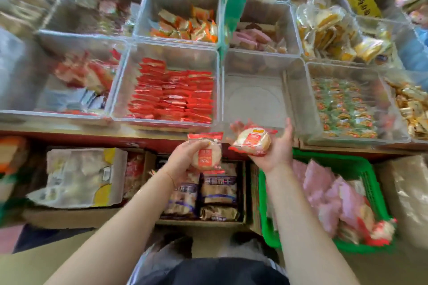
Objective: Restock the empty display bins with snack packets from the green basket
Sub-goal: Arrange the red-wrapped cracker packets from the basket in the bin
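Red-and-clear round cake packets [252, 140]

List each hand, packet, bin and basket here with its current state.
Left hand: grips a round snack packet.
Right hand: palm up, holds a second packet.
Empty bin: clear, nothing inside.
Red-packet bin: nearly full, neat rows.
Green basket: holds pink and red packets.

At frame centre we see an empty clear bin [257, 97]. Just below it are two round pale cakes in red-edged wrappers: one packet [206, 152] upright, another packet [252, 140] tilted. The green basket [342, 164], lower right, holds pink and red packets.
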The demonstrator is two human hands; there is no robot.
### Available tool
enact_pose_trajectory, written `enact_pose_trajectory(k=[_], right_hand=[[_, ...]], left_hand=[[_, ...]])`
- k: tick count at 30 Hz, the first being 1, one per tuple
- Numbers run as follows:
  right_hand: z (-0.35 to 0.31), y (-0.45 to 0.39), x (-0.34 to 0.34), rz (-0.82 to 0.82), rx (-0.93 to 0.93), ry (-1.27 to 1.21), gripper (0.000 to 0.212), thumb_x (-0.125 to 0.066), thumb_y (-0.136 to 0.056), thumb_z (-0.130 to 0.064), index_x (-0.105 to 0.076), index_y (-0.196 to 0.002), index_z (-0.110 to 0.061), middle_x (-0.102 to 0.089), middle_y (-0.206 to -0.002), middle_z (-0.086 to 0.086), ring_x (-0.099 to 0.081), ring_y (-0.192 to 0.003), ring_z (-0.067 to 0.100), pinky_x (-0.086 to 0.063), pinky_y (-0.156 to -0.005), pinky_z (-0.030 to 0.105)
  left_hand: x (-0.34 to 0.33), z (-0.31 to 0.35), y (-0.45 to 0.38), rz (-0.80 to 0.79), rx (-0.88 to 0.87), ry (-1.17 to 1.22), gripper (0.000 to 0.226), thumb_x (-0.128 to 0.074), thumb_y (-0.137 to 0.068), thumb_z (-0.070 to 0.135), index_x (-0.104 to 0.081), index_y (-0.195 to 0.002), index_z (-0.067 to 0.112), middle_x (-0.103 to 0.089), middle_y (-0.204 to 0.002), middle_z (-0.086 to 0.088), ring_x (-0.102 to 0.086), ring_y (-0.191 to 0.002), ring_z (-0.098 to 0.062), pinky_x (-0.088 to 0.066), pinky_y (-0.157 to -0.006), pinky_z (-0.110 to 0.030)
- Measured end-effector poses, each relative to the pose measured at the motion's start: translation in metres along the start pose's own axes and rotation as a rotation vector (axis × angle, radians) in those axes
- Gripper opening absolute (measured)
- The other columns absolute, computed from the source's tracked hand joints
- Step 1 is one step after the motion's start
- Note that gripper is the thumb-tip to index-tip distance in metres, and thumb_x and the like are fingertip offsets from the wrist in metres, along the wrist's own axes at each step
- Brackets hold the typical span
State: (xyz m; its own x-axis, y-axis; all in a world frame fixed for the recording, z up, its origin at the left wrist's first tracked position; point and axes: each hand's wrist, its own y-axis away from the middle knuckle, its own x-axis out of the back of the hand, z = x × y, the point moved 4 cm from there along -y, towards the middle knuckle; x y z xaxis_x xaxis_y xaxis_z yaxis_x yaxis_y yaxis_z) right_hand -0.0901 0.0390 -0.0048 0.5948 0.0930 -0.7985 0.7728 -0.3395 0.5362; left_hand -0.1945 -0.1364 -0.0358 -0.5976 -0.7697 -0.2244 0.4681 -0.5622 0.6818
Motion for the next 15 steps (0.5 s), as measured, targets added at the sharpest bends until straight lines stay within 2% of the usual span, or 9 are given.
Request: enact_pose_trajectory(k=[2,4,5,7,8,10,12,15], right_hand=[[0.032,-0.012,-0.035,-0.003,-0.021,0.064,0.066,-0.056,-0.083,-0.049,-0.049,-0.125,0.002,-0.052,-0.125,0.031,-0.053,-0.124,0.045,-0.048,-0.096,0.060],[0.061,-0.023,-0.065,0.025,-0.021,0.156,0.052,-0.051,-0.085,-0.022,-0.045,-0.129,0.005,-0.052,-0.124,0.035,-0.062,-0.110,0.044,-0.058,-0.080,0.050],[0.074,-0.029,-0.076,0.053,-0.014,0.188,0.046,-0.051,-0.083,-0.012,-0.048,-0.124,0.008,-0.055,-0.120,0.036,-0.066,-0.101,0.044,-0.060,-0.075,0.047],[0.097,-0.040,-0.091,0.126,0.000,0.227,0.034,-0.049,-0.082,-0.002,-0.054,-0.115,0.006,-0.063,-0.108,0.034,-0.070,-0.090,0.044,-0.061,-0.076,0.048],[0.106,-0.045,-0.095,0.171,0.010,0.237,0.028,-0.049,-0.086,-0.001,-0.056,-0.113,0.003,-0.066,-0.102,0.030,-0.071,-0.087,0.043,-0.060,-0.078,0.048],[0.119,-0.054,-0.101,0.236,0.010,0.251,0.025,-0.050,-0.091,-0.007,-0.059,-0.113,-0.001,-0.069,-0.095,0.023,-0.070,-0.082,0.036,-0.059,-0.080,0.045],[0.124,-0.062,-0.105,0.283,-0.002,0.357,0.030,-0.054,-0.091,-0.018,-0.061,-0.118,-0.005,-0.069,-0.093,0.015,-0.064,-0.073,0.025,-0.053,-0.068,0.035],[0.124,-0.074,-0.108,0.351,0.082,0.570,0.030,-0.066,-0.090,-0.023,-0.063,-0.117,-0.012,-0.069,-0.095,0.007,-0.058,-0.068,0.016,-0.037,-0.051,0.025]], left_hand=[[0.043,0.027,0.003,0.006,-0.034,0.033,0.035,-0.064,-0.091,0.030,-0.065,-0.118,0.008,-0.068,-0.095,-0.011,-0.065,-0.072,-0.023,-0.046,-0.056,-0.028],[0.077,0.054,0.005,0.002,-0.078,0.106,0.037,-0.066,-0.089,0.026,-0.062,-0.122,0.009,-0.070,-0.101,-0.011,-0.069,-0.079,-0.023,-0.054,-0.061,-0.030],[0.093,0.067,0.004,0.010,-0.105,0.143,0.039,-0.070,-0.084,0.022,-0.062,-0.119,0.008,-0.071,-0.096,-0.011,-0.070,-0.076,-0.021,-0.056,-0.059,-0.030],[0.119,0.091,0.002,0.056,-0.164,0.173,0.039,-0.074,-0.070,0.013,-0.060,-0.106,0.007,-0.063,-0.075,-0.006,-0.062,-0.054,-0.010,-0.048,-0.044,-0.022],[0.131,0.101,-0.001,0.079,-0.190,0.166,0.036,-0.073,-0.072,0.007,-0.057,-0.104,0.008,-0.059,-0.070,-0.004,-0.058,-0.048,-0.008,-0.045,-0.040,-0.020],[0.149,0.119,-0.006,0.111,-0.228,0.116,0.027,-0.065,-0.082,-0.006,-0.058,-0.105,0.006,-0.063,-0.073,-0.005,-0.062,-0.055,-0.011,-0.050,-0.043,-0.023],[0.166,0.137,-0.013,0.165,-0.284,0.002,0.032,-0.069,-0.081,-0.009,-0.061,-0.110,0.003,-0.065,-0.081,-0.006,-0.064,-0.064,-0.011,-0.051,-0.049,-0.021],[0.186,0.161,-0.032,0.271,-0.398,-0.225,0.040,-0.083,-0.073,0.004,-0.065,-0.108,0.008,-0.064,-0.083,0.000,-0.060,-0.069,-0.009,-0.048,-0.055,-0.016]])
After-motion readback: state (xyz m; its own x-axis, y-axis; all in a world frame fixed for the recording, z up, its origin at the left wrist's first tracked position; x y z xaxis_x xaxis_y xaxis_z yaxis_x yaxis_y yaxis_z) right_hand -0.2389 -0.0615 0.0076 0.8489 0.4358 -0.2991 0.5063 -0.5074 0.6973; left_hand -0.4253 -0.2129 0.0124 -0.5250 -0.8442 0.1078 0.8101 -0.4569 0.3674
